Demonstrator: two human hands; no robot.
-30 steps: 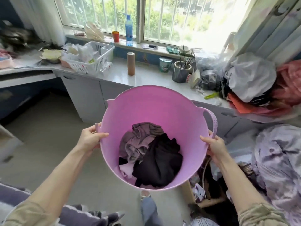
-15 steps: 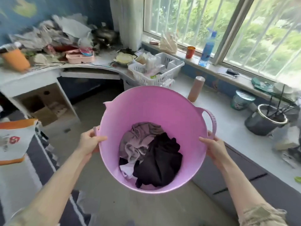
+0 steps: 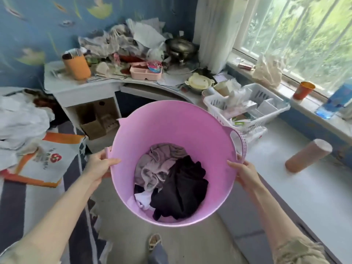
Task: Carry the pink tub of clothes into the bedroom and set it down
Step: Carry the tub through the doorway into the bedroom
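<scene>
Cluttered blue-walled room, white tabletop point(image 3: 297, 187) alongside: round pink plastic tub point(image 3: 171, 130) of dark clothes point(image 3: 179, 187) aloft, left hand point(image 3: 99, 165) and right hand point(image 3: 244, 173) clamped on rim, set-down pending.

Bright daylight comes through the window point(image 3: 304, 35) at upper right, nearly washing out the greenery outside and glaring off the pale counter point(image 3: 297, 191). Shadows are soft. Wide-angle bending curves the edges; the left side and corners are smeared.

Khaki-olive sleeves point(image 3: 297, 250) pushed up both forearms; blue trouser leg point(image 3: 158, 254); sandal point(image 3: 154, 241).
</scene>
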